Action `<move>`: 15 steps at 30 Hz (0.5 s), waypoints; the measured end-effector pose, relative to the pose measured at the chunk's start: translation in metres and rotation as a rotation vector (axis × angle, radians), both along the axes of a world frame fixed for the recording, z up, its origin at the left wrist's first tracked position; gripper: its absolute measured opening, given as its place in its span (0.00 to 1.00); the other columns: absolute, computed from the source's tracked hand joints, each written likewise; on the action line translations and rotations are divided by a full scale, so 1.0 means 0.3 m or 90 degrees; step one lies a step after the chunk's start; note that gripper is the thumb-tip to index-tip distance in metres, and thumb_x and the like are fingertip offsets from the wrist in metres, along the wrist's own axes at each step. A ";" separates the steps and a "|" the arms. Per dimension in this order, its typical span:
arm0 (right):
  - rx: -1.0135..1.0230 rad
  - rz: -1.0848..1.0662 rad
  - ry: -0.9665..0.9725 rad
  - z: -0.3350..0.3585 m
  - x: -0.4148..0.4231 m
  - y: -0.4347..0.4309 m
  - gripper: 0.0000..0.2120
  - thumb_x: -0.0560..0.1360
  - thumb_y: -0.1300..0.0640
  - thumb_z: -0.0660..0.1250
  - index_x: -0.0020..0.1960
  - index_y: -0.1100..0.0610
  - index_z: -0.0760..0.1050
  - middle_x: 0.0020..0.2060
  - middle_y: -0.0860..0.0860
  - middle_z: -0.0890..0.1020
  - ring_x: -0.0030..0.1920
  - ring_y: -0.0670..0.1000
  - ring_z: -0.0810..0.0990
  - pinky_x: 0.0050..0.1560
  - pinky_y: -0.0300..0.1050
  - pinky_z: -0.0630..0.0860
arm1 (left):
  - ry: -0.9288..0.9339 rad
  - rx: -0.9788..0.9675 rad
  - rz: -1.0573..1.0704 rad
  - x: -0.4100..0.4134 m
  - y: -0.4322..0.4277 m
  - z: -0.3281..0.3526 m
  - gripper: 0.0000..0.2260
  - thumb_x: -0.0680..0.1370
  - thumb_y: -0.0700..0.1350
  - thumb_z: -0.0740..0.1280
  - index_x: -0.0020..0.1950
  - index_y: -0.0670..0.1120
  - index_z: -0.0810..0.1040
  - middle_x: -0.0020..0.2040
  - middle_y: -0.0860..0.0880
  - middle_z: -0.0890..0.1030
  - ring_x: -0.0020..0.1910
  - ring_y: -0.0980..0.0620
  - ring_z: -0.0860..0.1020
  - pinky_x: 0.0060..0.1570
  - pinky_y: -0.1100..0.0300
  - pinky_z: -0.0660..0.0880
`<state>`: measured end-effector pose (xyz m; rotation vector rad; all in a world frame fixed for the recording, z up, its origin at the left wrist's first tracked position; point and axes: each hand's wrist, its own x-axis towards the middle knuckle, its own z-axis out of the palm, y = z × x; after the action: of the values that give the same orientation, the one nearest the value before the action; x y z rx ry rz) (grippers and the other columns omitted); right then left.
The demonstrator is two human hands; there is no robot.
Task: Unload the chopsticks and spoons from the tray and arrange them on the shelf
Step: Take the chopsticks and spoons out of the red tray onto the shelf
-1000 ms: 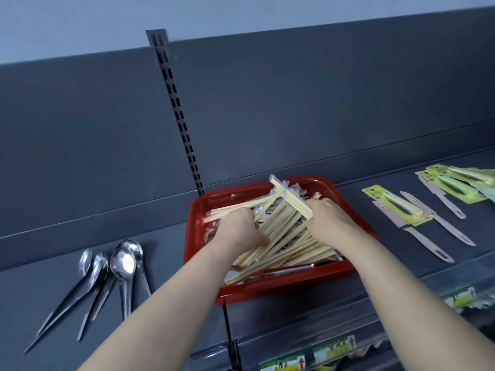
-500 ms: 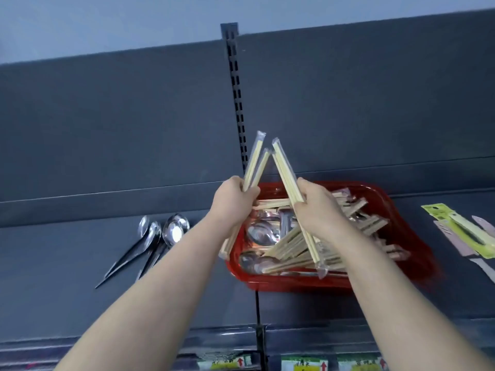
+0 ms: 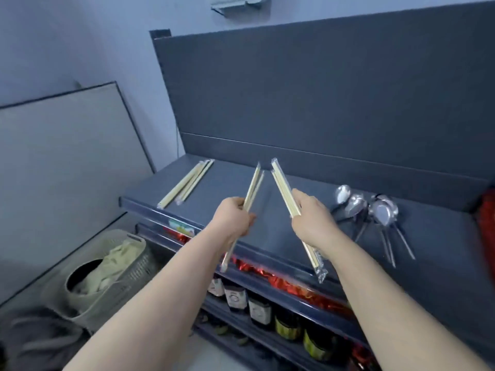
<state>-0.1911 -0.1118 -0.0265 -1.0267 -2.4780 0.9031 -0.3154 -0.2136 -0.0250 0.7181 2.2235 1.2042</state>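
Left hand (image 3: pixel 232 220) closed in fist round wrapped chopstick pair (image 3: pixel 254 186), tips angled up and right, lower end sticking out below fist. Right hand (image 3: pixel 310 218) likewise clenched on second wrapped pair (image 3: pixel 281 186), tips leaning up and left, wrapper tail hanging under wrist. Both bundles held above shelf (image 3: pixel 267 236), apart, forming V. Placed chopsticks (image 3: pixel 187 183) lie at shelf's left end. Spoons (image 3: pixel 369 210) lie just right of right hand. Red tray (image 3: pixel 487 231) at right edge, mostly cut off. Basket (image 3: pixel 117 271) on floor lower left.
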 end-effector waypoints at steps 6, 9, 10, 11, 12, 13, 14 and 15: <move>-0.028 0.024 -0.027 -0.030 -0.328 -0.207 0.14 0.72 0.69 0.55 0.54 0.55 0.67 0.48 0.57 0.74 0.45 0.58 0.72 0.29 0.42 0.63 | 0.005 -0.035 0.083 -0.325 -0.238 -0.022 0.02 0.77 0.34 0.64 0.46 0.38 0.74 0.37 0.42 0.73 0.31 0.49 0.71 0.35 0.58 0.72; -0.034 0.027 -0.042 -0.043 -0.438 -0.234 0.19 0.73 0.68 0.56 0.61 0.55 0.68 0.54 0.56 0.75 0.50 0.58 0.73 0.38 0.44 0.69 | -0.012 -0.031 0.082 -0.418 -0.264 -0.017 0.06 0.76 0.31 0.61 0.49 0.37 0.75 0.41 0.42 0.75 0.33 0.49 0.72 0.35 0.59 0.73; -0.030 0.022 -0.044 -0.041 -0.462 -0.236 0.20 0.74 0.68 0.56 0.64 0.56 0.68 0.57 0.56 0.75 0.53 0.59 0.74 0.43 0.45 0.71 | -0.018 -0.038 0.075 -0.439 -0.261 -0.020 0.07 0.76 0.30 0.61 0.51 0.37 0.75 0.43 0.41 0.75 0.34 0.49 0.73 0.35 0.60 0.72; -0.028 0.019 -0.046 -0.041 -0.490 -0.236 0.22 0.74 0.68 0.56 0.66 0.56 0.67 0.59 0.56 0.74 0.56 0.59 0.74 0.48 0.46 0.73 | -0.019 -0.047 0.071 -0.465 -0.257 -0.026 0.08 0.76 0.30 0.60 0.52 0.36 0.75 0.45 0.41 0.75 0.35 0.48 0.74 0.36 0.59 0.74; -0.028 0.016 -0.047 -0.042 -0.516 -0.234 0.23 0.74 0.68 0.56 0.68 0.56 0.66 0.61 0.57 0.74 0.58 0.59 0.73 0.52 0.47 0.74 | -0.023 -0.053 0.070 -0.490 -0.250 -0.031 0.09 0.76 0.30 0.60 0.54 0.35 0.75 0.47 0.40 0.76 0.37 0.47 0.74 0.39 0.56 0.76; -0.032 0.013 -0.051 -0.045 -0.542 -0.227 0.24 0.74 0.68 0.56 0.69 0.57 0.65 0.62 0.57 0.73 0.60 0.59 0.73 0.54 0.48 0.73 | -0.034 -0.057 0.071 -0.514 -0.242 -0.036 0.08 0.75 0.30 0.61 0.53 0.36 0.75 0.48 0.39 0.77 0.39 0.45 0.75 0.44 0.53 0.78; -0.036 0.010 -0.055 -0.050 -0.569 -0.218 0.24 0.74 0.68 0.56 0.69 0.57 0.65 0.63 0.57 0.73 0.61 0.60 0.72 0.56 0.49 0.73 | -0.046 -0.055 0.073 -0.540 -0.229 -0.040 0.07 0.75 0.30 0.61 0.49 0.38 0.74 0.50 0.38 0.78 0.40 0.45 0.76 0.48 0.50 0.79; -0.039 0.009 -0.058 -0.056 -0.592 -0.208 0.22 0.74 0.68 0.56 0.67 0.57 0.67 0.63 0.57 0.73 0.60 0.60 0.73 0.55 0.49 0.73 | -0.052 -0.056 0.074 -0.562 -0.216 -0.043 0.07 0.75 0.30 0.61 0.44 0.41 0.72 0.50 0.38 0.77 0.42 0.45 0.75 0.50 0.50 0.78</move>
<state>-0.3689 -0.1742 -0.0433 -1.0957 -2.5496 0.9616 -0.4840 -0.2783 -0.0380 0.5029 2.2612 1.1609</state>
